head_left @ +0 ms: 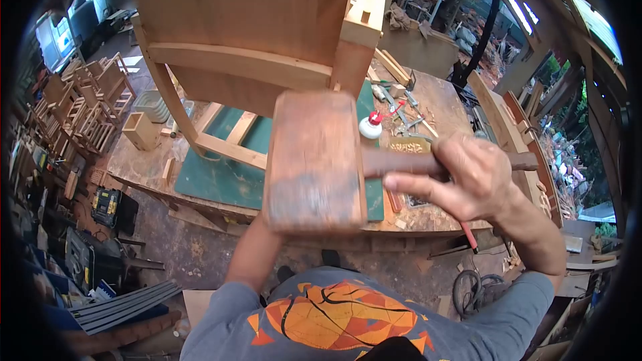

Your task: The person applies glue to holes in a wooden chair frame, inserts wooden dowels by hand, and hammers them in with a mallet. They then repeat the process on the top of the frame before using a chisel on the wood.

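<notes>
A wooden mallet (314, 154) is raised close to the camera, its large block head slightly blurred. My right hand (478, 174) grips the brown handle, with one digit stretched out toward the head. My left forearm (257, 249) reaches forward behind the mallet head, which hides the left hand and whatever it touches. Beyond the mallet stands a wooden chair-like frame (241, 57) with a broad panel, resting on a green mat (224, 184). A light wood piece with a square hole (366, 15) sits at the frame's upper right corner.
On the workbench (134, 160) are a glue bottle with a red cap (370, 125), a tray of small wooden pieces (409, 146), hand tools and an open wooden box (141, 131). Small wooden chairs (87, 100) and tool cases (114, 208) stand on the floor at left.
</notes>
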Demonstrator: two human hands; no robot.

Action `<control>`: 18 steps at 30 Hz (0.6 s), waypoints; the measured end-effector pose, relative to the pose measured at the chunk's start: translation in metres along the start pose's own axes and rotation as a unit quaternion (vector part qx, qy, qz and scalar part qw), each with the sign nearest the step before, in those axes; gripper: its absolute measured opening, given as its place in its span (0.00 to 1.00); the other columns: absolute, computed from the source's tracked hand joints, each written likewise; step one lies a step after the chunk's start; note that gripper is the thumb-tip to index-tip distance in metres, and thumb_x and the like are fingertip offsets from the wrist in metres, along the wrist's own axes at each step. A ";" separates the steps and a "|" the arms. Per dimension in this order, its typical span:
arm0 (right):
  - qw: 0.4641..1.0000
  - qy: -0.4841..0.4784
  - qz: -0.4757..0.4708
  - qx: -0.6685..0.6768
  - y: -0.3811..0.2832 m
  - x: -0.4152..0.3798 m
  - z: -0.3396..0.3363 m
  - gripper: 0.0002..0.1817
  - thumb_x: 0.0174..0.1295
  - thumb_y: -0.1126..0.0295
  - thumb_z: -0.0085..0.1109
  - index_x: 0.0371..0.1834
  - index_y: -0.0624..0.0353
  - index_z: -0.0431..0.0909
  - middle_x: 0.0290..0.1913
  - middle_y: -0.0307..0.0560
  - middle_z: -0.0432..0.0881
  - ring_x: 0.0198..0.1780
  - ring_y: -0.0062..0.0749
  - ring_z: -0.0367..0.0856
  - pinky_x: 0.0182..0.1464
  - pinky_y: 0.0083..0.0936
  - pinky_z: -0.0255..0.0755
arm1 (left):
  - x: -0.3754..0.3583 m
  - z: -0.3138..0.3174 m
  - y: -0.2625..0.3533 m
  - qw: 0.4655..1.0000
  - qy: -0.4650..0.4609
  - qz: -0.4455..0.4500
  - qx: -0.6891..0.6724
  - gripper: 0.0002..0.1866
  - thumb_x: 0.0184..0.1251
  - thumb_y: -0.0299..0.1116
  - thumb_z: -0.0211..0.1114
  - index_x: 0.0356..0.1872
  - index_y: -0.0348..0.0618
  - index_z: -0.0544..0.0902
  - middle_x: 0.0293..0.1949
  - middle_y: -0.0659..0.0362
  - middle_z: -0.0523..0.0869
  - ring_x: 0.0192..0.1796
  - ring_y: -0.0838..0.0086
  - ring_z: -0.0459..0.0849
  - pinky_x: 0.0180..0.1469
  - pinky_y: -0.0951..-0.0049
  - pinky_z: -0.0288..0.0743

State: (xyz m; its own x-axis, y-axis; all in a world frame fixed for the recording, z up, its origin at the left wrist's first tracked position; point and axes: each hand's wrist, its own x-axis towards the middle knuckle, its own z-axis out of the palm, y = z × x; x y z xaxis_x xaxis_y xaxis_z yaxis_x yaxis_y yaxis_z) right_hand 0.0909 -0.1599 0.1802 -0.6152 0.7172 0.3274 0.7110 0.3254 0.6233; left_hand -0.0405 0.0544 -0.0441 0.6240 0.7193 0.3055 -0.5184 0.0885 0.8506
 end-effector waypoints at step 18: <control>0.999 -0.021 0.032 0.033 -0.006 -0.023 0.040 0.35 0.58 0.63 0.65 0.73 0.26 0.75 0.25 0.32 0.59 0.22 0.22 0.65 0.19 0.23 0.60 | -0.008 -0.007 0.021 0.971 -0.041 -0.077 -0.224 0.27 0.75 0.33 0.67 0.68 0.30 0.70 0.59 0.51 0.82 0.60 0.73 0.81 0.66 0.71 0.73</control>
State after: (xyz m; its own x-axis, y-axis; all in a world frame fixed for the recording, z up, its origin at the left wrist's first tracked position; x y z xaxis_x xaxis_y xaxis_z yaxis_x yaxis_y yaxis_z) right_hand 0.1145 -0.1537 0.1401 -0.5548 0.7619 0.3342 0.7699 0.3179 0.5534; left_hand -0.0608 0.0553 -0.0319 0.7486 0.6185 0.2387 -0.6065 0.4935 0.6234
